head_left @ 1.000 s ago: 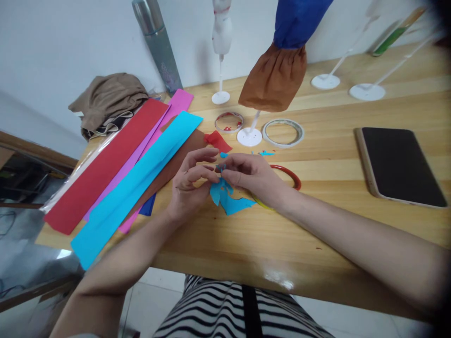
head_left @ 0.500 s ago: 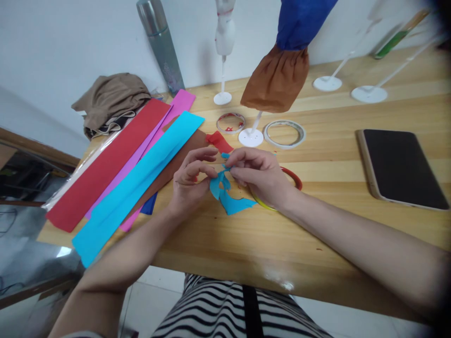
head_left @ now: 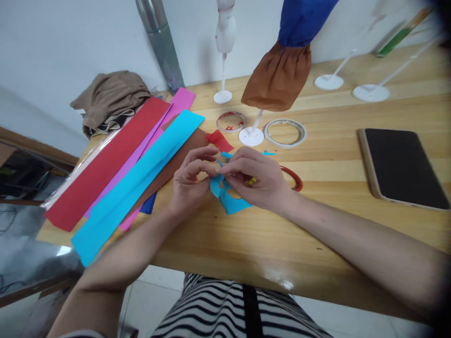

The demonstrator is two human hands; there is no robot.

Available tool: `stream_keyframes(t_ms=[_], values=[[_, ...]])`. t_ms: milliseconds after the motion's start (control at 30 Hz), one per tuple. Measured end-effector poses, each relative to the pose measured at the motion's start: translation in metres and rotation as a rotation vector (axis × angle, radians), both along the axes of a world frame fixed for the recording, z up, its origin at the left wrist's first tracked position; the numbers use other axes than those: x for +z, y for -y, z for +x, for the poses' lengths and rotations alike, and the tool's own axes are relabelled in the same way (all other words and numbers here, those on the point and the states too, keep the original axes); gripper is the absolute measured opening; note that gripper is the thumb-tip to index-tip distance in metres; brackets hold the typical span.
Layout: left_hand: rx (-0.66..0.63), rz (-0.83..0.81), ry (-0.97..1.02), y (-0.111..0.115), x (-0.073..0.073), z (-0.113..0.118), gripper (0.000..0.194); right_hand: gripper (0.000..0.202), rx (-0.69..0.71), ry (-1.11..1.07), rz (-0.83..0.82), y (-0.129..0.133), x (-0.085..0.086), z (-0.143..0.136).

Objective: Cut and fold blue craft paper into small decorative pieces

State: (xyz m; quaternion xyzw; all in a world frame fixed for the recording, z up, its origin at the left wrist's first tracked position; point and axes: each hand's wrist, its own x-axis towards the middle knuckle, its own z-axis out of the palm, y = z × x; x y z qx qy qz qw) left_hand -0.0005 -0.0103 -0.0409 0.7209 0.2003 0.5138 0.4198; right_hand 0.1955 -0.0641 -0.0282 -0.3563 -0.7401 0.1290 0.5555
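Observation:
My left hand (head_left: 193, 180) pinches a small cut piece of blue paper (head_left: 215, 187) between thumb and fingertips. My right hand (head_left: 259, 178) is closed at the same piece, its thumb and index fingertips meeting the paper just right of my left fingertips. Under my right hand lies a larger blue scrap (head_left: 235, 205) on the table. Other blue bits lie just beyond my fingers. A red scrap (head_left: 221, 141) sits behind them. Part of a red ring (head_left: 296, 178) shows beside my right wrist, and something yellow is partly hidden under my right hand.
Long red (head_left: 109, 164) and blue strips (head_left: 141, 183) lie at left over pink and brown ones. Behind are a bottle (head_left: 165, 56), brown cloth (head_left: 116, 98), tape rolls (head_left: 303, 134) and a stand with a brown and blue paper garment (head_left: 278, 80). A tablet (head_left: 405, 166) lies right.
My right hand has shifted slightly left and now covers more of the larger blue scrap. A blue bit behind my right hand shows more. My left hand has stayed in place.

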Motion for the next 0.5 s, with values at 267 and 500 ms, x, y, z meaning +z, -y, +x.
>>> stream_keyframes(t_ms=[267,500], values=[[0.006,-0.039,-0.027,-0.0022,-0.0012,-0.0015,0.022,0.018,-0.024,0.148,-0.005,0.0008,-0.0060,0.0010],[0.026,-0.104,0.017,-0.0015,0.0020,0.0002,0.024,0.008,0.016,0.160,0.126,0.0013,-0.0080,0.0024]])
